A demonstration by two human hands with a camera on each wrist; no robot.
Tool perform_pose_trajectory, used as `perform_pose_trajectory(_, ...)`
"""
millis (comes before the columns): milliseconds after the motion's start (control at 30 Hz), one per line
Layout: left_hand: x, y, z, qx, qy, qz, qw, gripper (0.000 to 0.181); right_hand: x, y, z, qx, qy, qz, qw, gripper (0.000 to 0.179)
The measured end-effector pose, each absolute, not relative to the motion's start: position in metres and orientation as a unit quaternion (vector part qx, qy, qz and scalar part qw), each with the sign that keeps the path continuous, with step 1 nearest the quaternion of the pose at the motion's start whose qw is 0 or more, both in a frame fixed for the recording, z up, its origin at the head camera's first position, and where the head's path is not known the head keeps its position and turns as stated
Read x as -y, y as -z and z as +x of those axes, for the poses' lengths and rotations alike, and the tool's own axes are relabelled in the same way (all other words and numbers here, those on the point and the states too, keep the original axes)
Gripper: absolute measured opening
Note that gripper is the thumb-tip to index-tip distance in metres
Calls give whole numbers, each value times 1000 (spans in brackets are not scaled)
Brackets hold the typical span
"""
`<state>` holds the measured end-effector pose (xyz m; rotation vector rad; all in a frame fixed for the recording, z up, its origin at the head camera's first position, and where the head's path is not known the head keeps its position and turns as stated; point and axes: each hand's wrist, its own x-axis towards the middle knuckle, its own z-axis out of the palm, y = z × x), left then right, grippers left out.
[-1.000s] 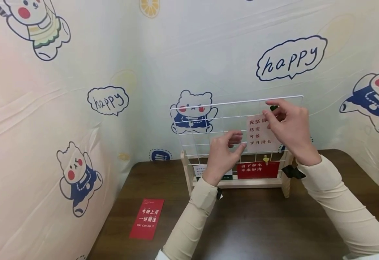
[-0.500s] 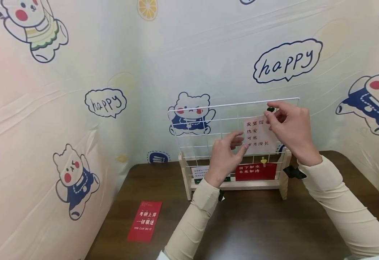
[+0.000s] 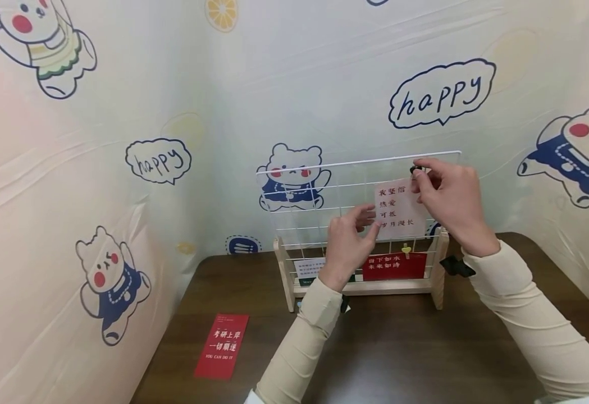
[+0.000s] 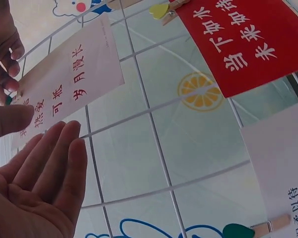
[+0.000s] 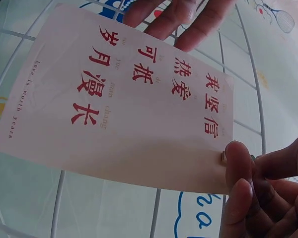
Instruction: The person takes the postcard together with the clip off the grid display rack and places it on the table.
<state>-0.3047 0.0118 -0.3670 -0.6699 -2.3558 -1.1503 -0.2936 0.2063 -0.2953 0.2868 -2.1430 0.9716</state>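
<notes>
barely a shift, right hand (image 3: 452,203) still pinching what's likely a clip (image 3: 415,169) on the pale card (image 3: 394,210), left hand (image 3: 348,242) empty, loosely spread, so pinning seems unfinished.

a hand could reach the upper left of the white wire grid (image 4: 149,110) from the front. the left hand (image 3: 348,241) bars the left edge of the pink card (image 3: 400,214), the right hand (image 3: 450,195) its upper right. below, the red card (image 3: 394,268) blocks mesh between 2 wooden uprights (image 3: 439,275).
</notes>
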Motion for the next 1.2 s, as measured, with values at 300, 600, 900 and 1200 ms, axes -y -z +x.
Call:
perform_pose_trajectory(300,-15,366,-306,844,430,-232,221,31,-207,296,-293,844,-376,106,368,23)
perform_pose_trajectory(600,-18,361,-307,846,422,-226,235,26,-209,296,-297,841,-375,112,374,19)
perform_pose_trajectory(900,-19,361,-311,844,422,-231,236,18,-212,295,-297,825,-405,133,370,16)
perform_pose_trajectory(1200,-18,357,-317,842,417,-236,250,15,-213,292,-299,808,-433,145,372,14)
